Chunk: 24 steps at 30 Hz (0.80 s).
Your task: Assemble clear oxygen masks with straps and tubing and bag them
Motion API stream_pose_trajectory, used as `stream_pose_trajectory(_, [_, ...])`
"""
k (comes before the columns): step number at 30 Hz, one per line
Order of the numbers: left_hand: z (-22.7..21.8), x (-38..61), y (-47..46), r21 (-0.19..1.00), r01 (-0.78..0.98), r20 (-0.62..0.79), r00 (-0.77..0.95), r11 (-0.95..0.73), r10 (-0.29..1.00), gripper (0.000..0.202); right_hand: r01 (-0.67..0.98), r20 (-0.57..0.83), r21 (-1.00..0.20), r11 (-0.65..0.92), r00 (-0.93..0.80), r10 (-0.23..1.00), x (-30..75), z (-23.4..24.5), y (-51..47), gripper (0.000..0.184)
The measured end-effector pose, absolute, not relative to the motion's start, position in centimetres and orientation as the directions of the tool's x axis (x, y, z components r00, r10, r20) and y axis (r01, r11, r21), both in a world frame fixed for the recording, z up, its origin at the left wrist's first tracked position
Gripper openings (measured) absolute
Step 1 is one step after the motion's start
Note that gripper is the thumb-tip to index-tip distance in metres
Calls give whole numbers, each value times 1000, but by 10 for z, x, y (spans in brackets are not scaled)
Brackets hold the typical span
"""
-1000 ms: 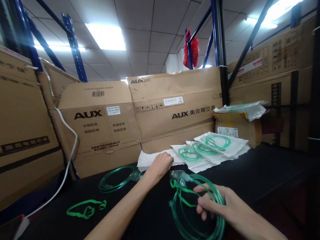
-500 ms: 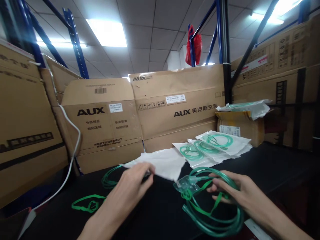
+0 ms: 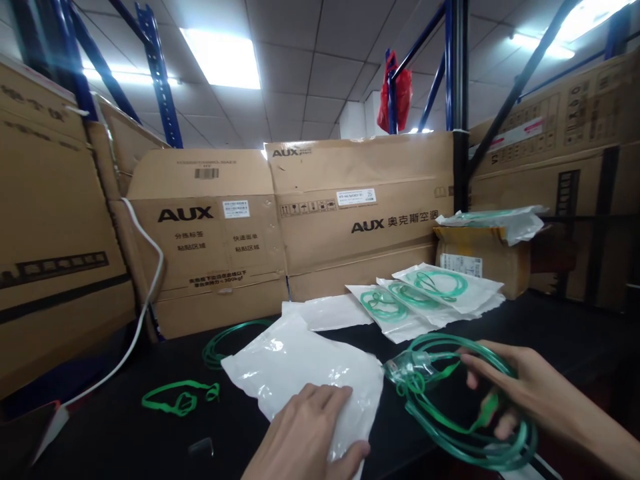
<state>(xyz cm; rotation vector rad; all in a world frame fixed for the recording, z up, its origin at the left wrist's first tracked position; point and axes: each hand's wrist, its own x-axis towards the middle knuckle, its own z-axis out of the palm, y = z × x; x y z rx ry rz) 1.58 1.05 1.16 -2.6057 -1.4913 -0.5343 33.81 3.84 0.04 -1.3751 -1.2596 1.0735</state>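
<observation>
A coil of clear green tubing with a transparent face mask and a bright green elastic strap is gripped in my right hand, raised over the black table. My left hand rests palm down on a white plastic pouch, fingers extended and thumb apart at its near right side. Left of the pouch lie a loose green strap and another coil of green tubing, partly behind the pouch's edge. A small clear piece sits near the front.
Several white pouches with green tubing overlap at the back right. Behind the left pouch lies a second white pouch. Cardboard panels wall off the back, and a small carton carries another pouch. A white cable hangs at left.
My left hand has moved right and nearer, and a white pouch has come forward beneath it, its fingers now flatter. My right hand has shifted right with the tubing and mask.
</observation>
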Motion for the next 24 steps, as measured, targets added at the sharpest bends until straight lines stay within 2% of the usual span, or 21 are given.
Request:
stream_pose_trajectory(3, [13, 18, 10, 91, 854, 297, 468, -513, 832, 25, 184, -49, -981, -56, 43, 998, 339, 2, 36, 45])
stream_pose_trajectory(8, [21, 26, 11, -8, 931, 101, 365, -366, 926, 35, 179, -51, -983, -49, -8, 999, 334, 5, 28, 43])
stream_pose_trajectory(12, [18, 32, 17, 11, 941, 198, 331, -339, 923, 25, 98, -73, -993, -64, -91, 993, 329, 7, 23, 45])
stream_pose_trajectory(19, [12, 29, 23, 112, 933, 335, 290, -343, 897, 41, -124, -155, -976, -180, -188, 970, 306, 8, 22, 45])
stream_pose_trajectory(24, [5, 28, 22, 303, 863, 463, 238, -405, 854, 43, -195, -197, -953, -233, -187, 962, 280, -1, 32, 43])
